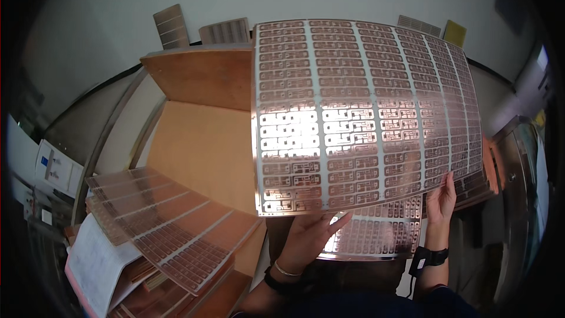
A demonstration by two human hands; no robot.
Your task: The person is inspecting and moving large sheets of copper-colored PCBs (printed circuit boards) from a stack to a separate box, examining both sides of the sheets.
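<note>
A large copper circuit board panel with rows of small repeated patterns is held up in front of me, tilted so that light glares off its left half. My left hand grips its lower edge near the left corner, with some fingers hidden behind the sheet. At the lower right edge, my right hand is closed on the same panel, fingertips showing on its front face. Below it, between my hands, lies another patterned panel, partly covered by the raised one.
To the left stands a wooden box-like stand with a raised back board. More copper panels lie at its front, beside papers. Several small panels lean against the wall. At right, further sheets are stacked beside an orange piece.
</note>
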